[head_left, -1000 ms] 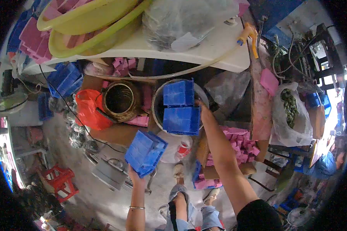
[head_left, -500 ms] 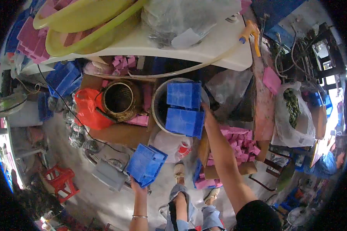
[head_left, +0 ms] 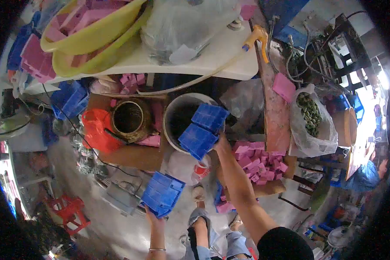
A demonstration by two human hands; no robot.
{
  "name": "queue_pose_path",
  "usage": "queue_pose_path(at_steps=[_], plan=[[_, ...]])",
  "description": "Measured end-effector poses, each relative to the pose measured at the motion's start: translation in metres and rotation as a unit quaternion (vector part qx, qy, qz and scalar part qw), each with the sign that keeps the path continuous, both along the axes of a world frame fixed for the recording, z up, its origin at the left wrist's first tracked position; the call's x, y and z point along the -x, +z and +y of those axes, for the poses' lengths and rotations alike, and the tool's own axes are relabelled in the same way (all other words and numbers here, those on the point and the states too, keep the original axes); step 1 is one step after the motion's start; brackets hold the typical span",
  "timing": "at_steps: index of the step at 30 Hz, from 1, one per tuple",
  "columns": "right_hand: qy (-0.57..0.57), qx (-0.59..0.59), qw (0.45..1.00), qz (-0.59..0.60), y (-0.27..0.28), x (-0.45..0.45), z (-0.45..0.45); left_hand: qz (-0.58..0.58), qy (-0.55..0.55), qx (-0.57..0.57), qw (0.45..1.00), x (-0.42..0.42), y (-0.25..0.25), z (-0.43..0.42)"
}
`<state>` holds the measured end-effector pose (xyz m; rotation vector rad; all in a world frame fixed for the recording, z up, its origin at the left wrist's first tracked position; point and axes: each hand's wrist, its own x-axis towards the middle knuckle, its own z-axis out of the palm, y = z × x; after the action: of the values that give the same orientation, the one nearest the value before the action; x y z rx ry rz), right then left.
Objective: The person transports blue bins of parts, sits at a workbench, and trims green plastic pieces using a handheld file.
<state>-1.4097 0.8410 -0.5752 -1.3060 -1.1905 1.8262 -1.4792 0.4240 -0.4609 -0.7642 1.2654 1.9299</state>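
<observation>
Left hand (head_left: 154,218) on blue block (head_left: 162,194)

I am looking into a dim workspace. White glare (head_left: 378,117) is blazing in from far right, washing out detail, while a thinner bright strip (head_left: 3,173) is showing at far left. Shadow is filling the space beneath the tabletop (head_left: 247,69). Fisheye distortion is bending everything; grainy black is swallowing the corners.

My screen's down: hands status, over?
Left hand holding blue piece. Right hand holding two blue pieces over bucket. White bag beside bucket.
</observation>
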Motion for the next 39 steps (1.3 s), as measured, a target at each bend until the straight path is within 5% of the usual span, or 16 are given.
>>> queue_pose_path(at_steps=[2, 4, 6, 9, 12, 15, 18, 19, 21, 22, 25, 28, 32, 39], plan=[[0.089, -0.214, 0.97, -0.079, 0.058, 0.006, -0.012, -0.004, -0.005, 0.029, 1.0, 0.001, 0.013, 0.002], [0.148, -0.388, 0.878, -0.239, 0.113, 0.02, -0.026, 0.027, -0.02, 0.027, 0.999, 0.003, 0.021, 0.005], [0.094, -0.214, 0.956, -0.176, 0.136, 0.025, -0.059, 0.095, -0.042, 0.011, 0.995, -0.001, 0.023, -0.013], [0.088, -0.285, 0.934, -0.195, 0.201, 0.002, -0.109, 0.036, 0.058, 0.167, 0.984, 0.006, 0.034, -0.019], [0.129, -0.325, 0.904, -0.247, 0.259, -0.04, -0.144, 0.116, 0.054, 0.18, 0.975, 0.004, 0.101, 0.004], [0.149, -0.335, 0.893, -0.26, 0.289, -0.085, -0.184, 0.177, -0.008, 0.264, 0.948, 0.0, 0.16, 0.018], [0.175, -0.245, 0.896, -0.326, 0.321, -0.135, -0.221, 0.38, -0.261, 0.339, 0.82, -0.016, 0.15, -0.001], [0.163, -0.241, 0.897, -0.334, 0.329, -0.153, -0.234, 0.322, -0.241, 0.289, 0.869, -0.032, 0.169, 0.015], [0.15, -0.21, 0.899, -0.354, 0.346, -0.195, -0.26, 0.398, -0.351, 0.284, 0.799, -0.071, 0.213, 0.031], [0.138, -0.195, 0.896, -0.375, 0.359, -0.217, -0.27, 0.53, -0.447, 0.317, 0.647, -0.089, 0.226, 0.034], [0.07, -0.129, 0.904, -0.402, 0.379, -0.295, -0.297, 0.597, -0.509, 0.268, 0.559, -0.154, 0.257, 0.057], [-0.04, -0.091, 0.91, -0.403, 0.409, -0.383, -0.319, 0.591, -0.575, 0.132, 0.55, -0.217, 0.277, 0.087], [-0.184, -0.065, 0.888, -0.416, 0.442, -0.512, -0.372, 0.671, -0.643, -0.031, 0.368, -0.352, 0.346, 0.108], [-0.412, -0.047, 0.799, -0.435, 0.502, -0.731, -0.509, 0.639, -0.703, -0.268, 0.158, -0.636, 0.42, 0.082]])
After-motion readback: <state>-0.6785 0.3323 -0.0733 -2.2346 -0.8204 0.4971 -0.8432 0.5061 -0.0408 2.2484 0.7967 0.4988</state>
